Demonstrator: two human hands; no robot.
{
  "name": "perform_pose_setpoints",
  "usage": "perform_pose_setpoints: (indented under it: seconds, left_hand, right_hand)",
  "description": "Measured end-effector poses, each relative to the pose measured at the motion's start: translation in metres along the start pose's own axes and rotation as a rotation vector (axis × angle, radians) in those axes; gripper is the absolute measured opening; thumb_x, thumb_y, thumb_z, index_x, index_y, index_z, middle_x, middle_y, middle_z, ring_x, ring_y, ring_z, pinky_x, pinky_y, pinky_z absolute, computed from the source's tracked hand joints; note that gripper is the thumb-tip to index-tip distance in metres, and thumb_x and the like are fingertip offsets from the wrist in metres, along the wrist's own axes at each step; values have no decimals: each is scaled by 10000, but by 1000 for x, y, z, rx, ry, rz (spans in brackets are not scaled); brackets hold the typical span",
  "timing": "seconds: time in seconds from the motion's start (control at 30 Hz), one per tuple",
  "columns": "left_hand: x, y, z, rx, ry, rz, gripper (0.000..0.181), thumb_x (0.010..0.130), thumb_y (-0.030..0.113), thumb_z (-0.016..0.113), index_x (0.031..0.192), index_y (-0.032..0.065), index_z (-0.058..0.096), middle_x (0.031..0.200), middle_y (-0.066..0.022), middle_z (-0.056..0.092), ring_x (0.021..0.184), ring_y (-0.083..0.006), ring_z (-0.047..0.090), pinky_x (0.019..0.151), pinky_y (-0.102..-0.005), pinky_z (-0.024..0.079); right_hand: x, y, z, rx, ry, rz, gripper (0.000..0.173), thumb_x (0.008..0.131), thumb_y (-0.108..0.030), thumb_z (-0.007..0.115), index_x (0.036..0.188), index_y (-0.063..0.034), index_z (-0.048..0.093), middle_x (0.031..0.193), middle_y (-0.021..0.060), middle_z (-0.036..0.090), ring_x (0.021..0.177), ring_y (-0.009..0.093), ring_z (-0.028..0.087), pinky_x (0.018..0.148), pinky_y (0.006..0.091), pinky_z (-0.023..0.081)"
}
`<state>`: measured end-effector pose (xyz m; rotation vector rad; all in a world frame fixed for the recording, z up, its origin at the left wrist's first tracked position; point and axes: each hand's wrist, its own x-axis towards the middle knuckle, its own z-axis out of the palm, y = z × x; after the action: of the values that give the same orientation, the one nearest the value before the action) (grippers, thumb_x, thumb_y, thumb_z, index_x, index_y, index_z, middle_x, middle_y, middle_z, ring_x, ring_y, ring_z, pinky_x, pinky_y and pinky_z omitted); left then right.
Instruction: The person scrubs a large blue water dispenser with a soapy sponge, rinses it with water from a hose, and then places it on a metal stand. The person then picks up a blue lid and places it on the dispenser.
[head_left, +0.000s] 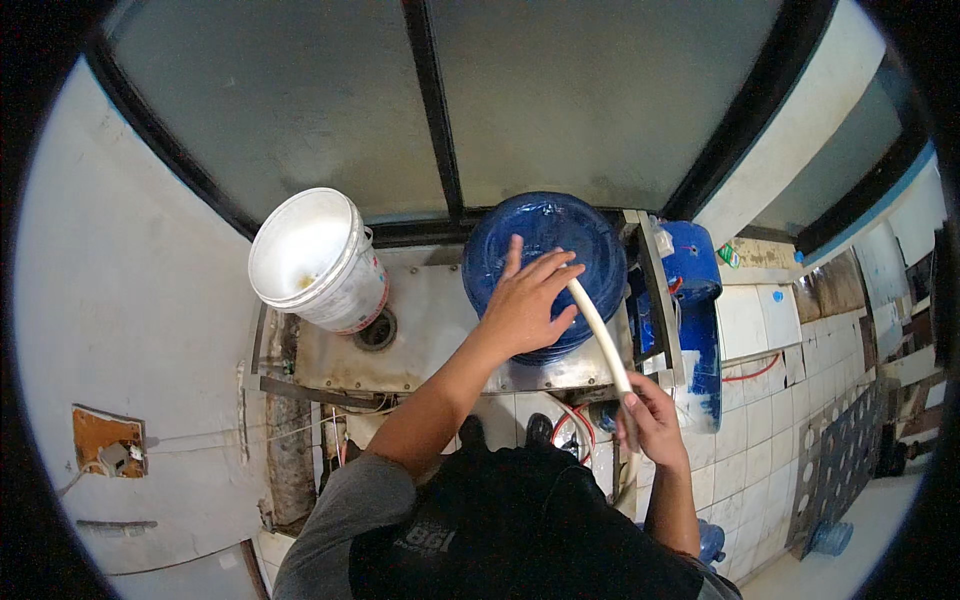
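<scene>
A translucent blue water jug (487, 247) stands on the metal counter with its wet, round, ridged end facing up. My left hand (525, 300) is spread over that face with its fingers apart; whether it presses on the plastic is hard to tell. A whitish flexible hose (600, 326) runs up under the fingers of this hand, which partly hide its upper end. Lower down, my right hand (652, 416) grips the hose between thumb and fingers, to the right of the counter's front edge. Below that grip, the hose drops toward the floor.
A white plastic bucket (322, 270) sits on the left of the metal counter (427, 322), beside a round drain hole (375, 330). Right of the metal frame are blue plastic containers (690, 259). A red hose (555, 431) lies on the tiled floor. An electrical socket (112, 459) hangs at the left wall.
</scene>
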<state>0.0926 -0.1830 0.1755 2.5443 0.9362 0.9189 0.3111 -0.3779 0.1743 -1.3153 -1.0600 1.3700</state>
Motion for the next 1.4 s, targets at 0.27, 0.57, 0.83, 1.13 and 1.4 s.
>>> perform_pose_setpoints:
  seconds: [0.27, 0.57, 0.83, 1.13, 1.4]
  left_hand:
    - [34, -7, 11, 179, 329, 472, 343, 773, 344, 769, 1069, 176, 722, 1267, 3, 670, 1350, -209, 531, 1182, -665, 227]
    - [50, -22, 25, 141, 408, 493, 209, 956, 341, 592, 1025, 190, 718, 1254, -23, 700, 1348, -215, 547, 1172, -626, 225]
    - [54, -20, 16, 142, 528, 320, 121, 912, 261, 648, 987, 174, 685, 1198, -20, 720, 1300, -201, 595, 1177, -579, 235]
    - [55, -21, 17, 119, 529, 299, 225, 949, 355, 586, 971, 162, 701, 1189, -29, 719, 1302, -210, 587, 1174, -596, 239]
    - [53, -22, 13, 140, 521, 283, 197, 903, 358, 632, 971, 184, 697, 1209, -11, 717, 1293, -199, 596, 1174, -576, 239]
  right_hand:
    - [183, -38, -12, -879, 97, -667, 351, 939, -217, 612, 1236, -31, 624, 1357, 170, 558, 1290, 375, 511, 1096, 496, 389]
    - [305, -5, 72, -1354, 127, -815, 506, 975, -423, 619, 1375, -115, 590, 1467, 146, 519, 1377, 305, 466, 1100, 608, 361]
    - [348, 13, 39, -457, -241, -599, 265, 993, -246, 622, 1140, -42, 704, 1062, 87, 711, 973, 187, 645, 868, 354, 518]
    - [352, 11, 43, -587, -216, -719, 220, 973, -235, 643, 1038, -32, 698, 957, 86, 709, 854, 199, 625, 775, 357, 517]
    - [368, 7, 52, -649, -290, -744, 205, 955, -225, 662, 946, -22, 692, 864, 85, 707, 748, 210, 608, 692, 359, 515]
